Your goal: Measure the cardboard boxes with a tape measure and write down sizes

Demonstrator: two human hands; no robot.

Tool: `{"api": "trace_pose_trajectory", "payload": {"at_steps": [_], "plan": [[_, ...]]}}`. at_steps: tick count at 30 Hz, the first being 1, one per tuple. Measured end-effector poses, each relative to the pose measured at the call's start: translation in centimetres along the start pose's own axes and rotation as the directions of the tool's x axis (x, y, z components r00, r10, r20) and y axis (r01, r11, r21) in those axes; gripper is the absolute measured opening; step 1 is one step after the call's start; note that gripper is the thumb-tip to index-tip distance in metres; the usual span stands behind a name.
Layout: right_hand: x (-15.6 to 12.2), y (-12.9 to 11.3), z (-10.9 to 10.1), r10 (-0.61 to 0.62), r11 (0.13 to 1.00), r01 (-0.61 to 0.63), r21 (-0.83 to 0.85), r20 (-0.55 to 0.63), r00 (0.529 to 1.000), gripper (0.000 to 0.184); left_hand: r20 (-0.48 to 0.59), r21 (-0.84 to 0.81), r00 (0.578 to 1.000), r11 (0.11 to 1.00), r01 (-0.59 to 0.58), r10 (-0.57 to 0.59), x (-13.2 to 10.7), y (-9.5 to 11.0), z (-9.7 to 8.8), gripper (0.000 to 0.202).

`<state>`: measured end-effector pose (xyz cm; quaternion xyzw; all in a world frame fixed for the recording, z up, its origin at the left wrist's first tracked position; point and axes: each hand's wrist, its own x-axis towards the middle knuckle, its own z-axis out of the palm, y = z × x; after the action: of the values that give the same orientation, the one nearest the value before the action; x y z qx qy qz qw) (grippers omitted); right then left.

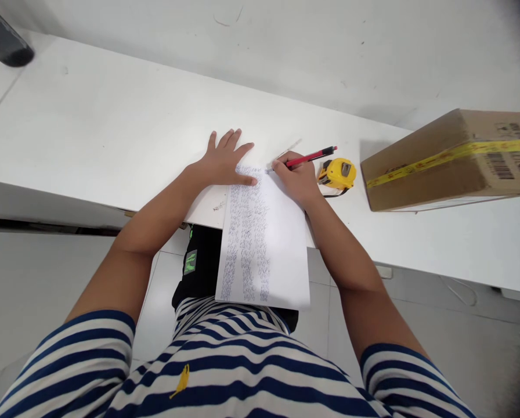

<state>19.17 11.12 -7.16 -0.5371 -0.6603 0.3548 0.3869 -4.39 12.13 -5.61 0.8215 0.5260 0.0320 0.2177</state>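
Note:
A sheet of white paper lies partly on the white table and hangs over its front edge toward my lap. Columns of blue handwriting cover its left and middle parts. My left hand rests with fingers spread, its thumb and palm edge on the paper's upper left. In my right hand is a red and black pen, its tip at the top of the paper near the writing. Just right of that hand sits a yellow tape measure with a black strap.
On the right stands a brown cardboard box sealed with yellow tape. The white table runs along a pale wall. A dark rounded object shows at the far upper left. A thin cable lies below the table at right.

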Motion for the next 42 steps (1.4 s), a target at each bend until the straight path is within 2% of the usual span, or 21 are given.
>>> {"api": "trace_pose_trajectory", "payload": {"at_steps": [7, 13, 21, 29, 35, 42], "plan": [[-0.06, -0.10, 0.07, 0.007, 1.000, -0.007, 0.010, 0.001, 1.000, 0.014, -0.010, -0.012, 1.000, 1.000, -0.014, 0.014, -0.03, -0.05, 0.02, 0.122], [-0.07, -0.11, 0.12, 0.004, 1.000, -0.004, 0.005, 0.002, 1.000, 0.014, 0.020, 0.005, 1.000, 1.000, 0.019, -0.019, -0.22, 0.46, -0.35, 0.124], [-0.07, 0.04, 0.09, -0.009, 1.000, 0.009, -0.004, 0.006, 1.000, 0.013, -0.038, -0.044, 0.999, 0.999, -0.025, 0.023, 0.15, -0.42, 0.31, 0.119], [-0.07, 0.00, 0.09, -0.009, 1.000, 0.009, -0.009, 0.004, 1.000, 0.014, 0.017, -0.006, 1.000, 1.000, 0.022, -0.022, -0.15, 0.37, -0.26, 0.123], [-0.10, 0.17, 0.13, -0.011, 1.000, 0.011, -0.005, 0.009, 1.000, 0.016, -0.022, -0.030, 1.000, 0.999, -0.018, 0.017, 0.08, -0.17, 0.14, 0.120], [-0.11, 0.25, 0.17, -0.011, 1.000, 0.010, 0.004, 0.009, 1.000, 0.019, 0.014, -0.004, 1.000, 1.000, 0.013, -0.013, -0.02, 0.21, -0.06, 0.125]]}}
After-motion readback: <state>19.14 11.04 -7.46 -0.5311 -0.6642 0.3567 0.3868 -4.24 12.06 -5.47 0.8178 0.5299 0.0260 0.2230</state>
